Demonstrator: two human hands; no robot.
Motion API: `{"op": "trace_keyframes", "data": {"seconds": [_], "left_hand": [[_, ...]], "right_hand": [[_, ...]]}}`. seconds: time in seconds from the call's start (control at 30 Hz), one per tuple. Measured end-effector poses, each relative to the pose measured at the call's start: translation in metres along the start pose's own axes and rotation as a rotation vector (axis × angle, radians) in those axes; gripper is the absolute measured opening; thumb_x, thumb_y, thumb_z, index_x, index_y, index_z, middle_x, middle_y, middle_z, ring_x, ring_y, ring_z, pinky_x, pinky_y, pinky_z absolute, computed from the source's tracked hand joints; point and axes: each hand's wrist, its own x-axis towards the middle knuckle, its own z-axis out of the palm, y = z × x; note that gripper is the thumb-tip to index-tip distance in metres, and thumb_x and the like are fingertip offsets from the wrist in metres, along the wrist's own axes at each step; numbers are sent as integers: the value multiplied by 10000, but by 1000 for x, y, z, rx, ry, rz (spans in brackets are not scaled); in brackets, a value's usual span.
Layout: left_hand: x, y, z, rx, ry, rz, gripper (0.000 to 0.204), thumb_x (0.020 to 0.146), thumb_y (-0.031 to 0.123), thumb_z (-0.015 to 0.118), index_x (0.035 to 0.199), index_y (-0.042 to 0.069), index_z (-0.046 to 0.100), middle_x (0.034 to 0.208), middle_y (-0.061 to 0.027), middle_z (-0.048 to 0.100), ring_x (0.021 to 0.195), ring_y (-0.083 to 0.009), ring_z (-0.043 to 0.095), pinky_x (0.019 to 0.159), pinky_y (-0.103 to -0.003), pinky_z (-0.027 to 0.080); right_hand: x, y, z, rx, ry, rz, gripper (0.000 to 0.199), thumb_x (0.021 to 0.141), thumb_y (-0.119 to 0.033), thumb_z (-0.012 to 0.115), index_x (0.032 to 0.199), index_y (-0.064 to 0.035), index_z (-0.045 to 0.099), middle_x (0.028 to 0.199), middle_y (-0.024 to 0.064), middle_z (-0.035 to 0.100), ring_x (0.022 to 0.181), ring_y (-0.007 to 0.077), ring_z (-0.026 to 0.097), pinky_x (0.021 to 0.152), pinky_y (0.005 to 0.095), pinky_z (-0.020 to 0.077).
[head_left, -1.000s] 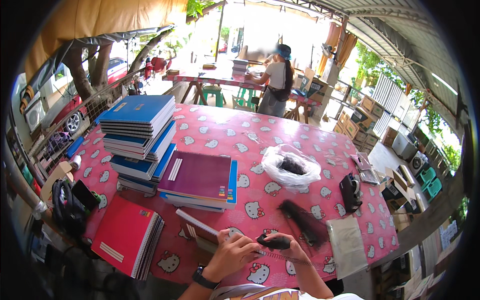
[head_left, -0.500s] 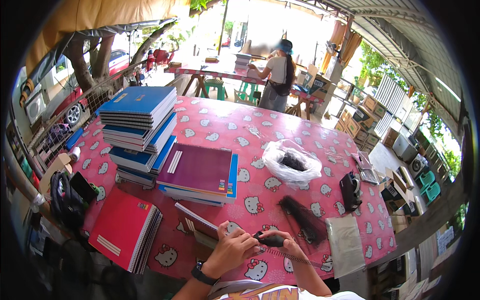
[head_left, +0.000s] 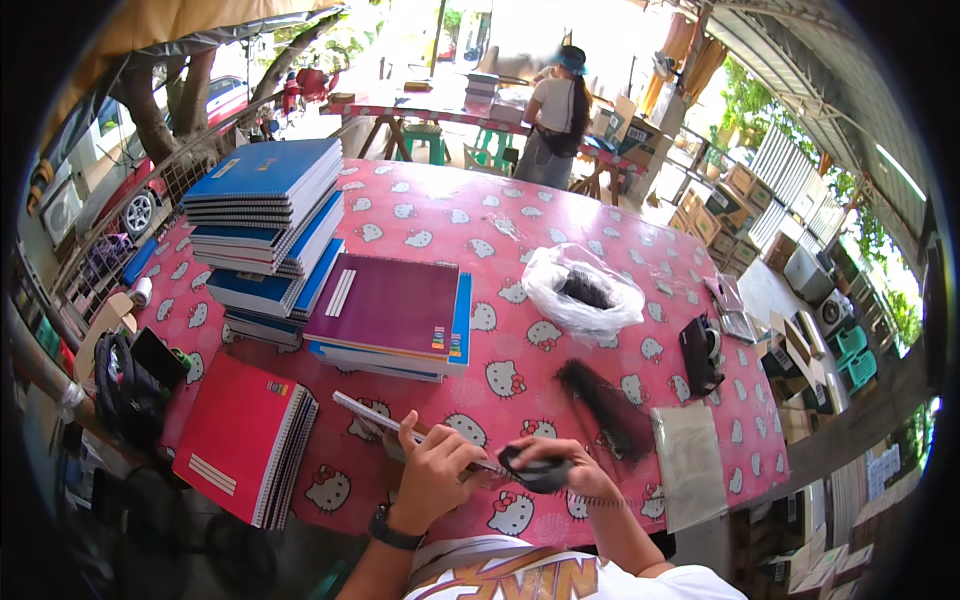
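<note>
My left hand (head_left: pixel 435 468) grips a thin notebook (head_left: pixel 362 408) near its edge, fingers closed and thumb raised; the notebook is tilted, seen nearly edge-on. In my right hand (head_left: pixel 572 462) is a rounded black hand-held tool (head_left: pixel 538 474), its near end close to the notebook's edge. A dark spiral binding coil (head_left: pixel 606 501) runs out to the right from under this hand; its other end is hidden. Farther right lies a bundle of dark coils (head_left: pixel 610 425). A white plastic bag (head_left: pixel 545 310) beyond it holds more dark coils.
At left stand a tall stack of blue notebooks (head_left: pixel 265 175), a purple notebook (head_left: pixel 385 305) on a pile, and red notebooks (head_left: pixel 235 430). A black tape dispenser (head_left: pixel 700 355) and clear plastic sleeves (head_left: pixel 688 470) lie at right. Another person (head_left: pixel 555 115) stands at a far table.
The notebook in my left hand has tipped flatter, and that hand has shifted slightly left. The black tool in my right hand has turned. The whole view has shifted a little.
</note>
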Motion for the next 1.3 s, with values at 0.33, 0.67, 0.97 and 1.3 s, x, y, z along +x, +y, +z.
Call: {"op": "trace_keyframes", "data": {"seconds": [0.33, 0.67, 0.97, 1.3], "left_hand": [[3, -1, -6, 63, 58, -55, 296, 617, 391, 767, 794, 186, 647, 797, 40, 570, 923, -156, 545, 1055, -571, 95], [-5, -11, -16, 101, 67, -105, 317, 600, 362, 787, 828, 189, 652, 858, 35, 574, 947, -162, 541, 1057, -601, 71], [-4, -12, -16, 39, 73, -133, 529, 587, 367, 802, 1028, 136, 623, 821, 23, 587, 924, -176, 552, 1080, -575, 55], [1, -26, -29, 28, 96, -189, 626, 601, 389, 794, 1120, 122, 567, 790, 33, 555, 913, -170, 546, 1089, -589, 52]], "right_hand": [[27, 2, -24, -925, 28, 288, 660, 704, -608, 636, 1013, -25, 663, 1114, 156, 600, 1075, 275, 539, 950, 391, 377], [35, -15, 3, -146, -193, -5, 500, 725, -427, 693, 1010, -18, 657, 1047, 129, 627, 1019, 234, 556, 858, 363, 430], [50, 11, -1, -431, -216, 21, 472, 801, -407, 631, 1035, 3, 626, 998, 90, 623, 954, 171, 561, 839, 323, 436], [76, 11, -12, -790, -91, 177, 477, 748, -386, 672, 1031, -4, 639, 992, 123, 627, 1027, 207, 553, 902, 336, 417]]}}
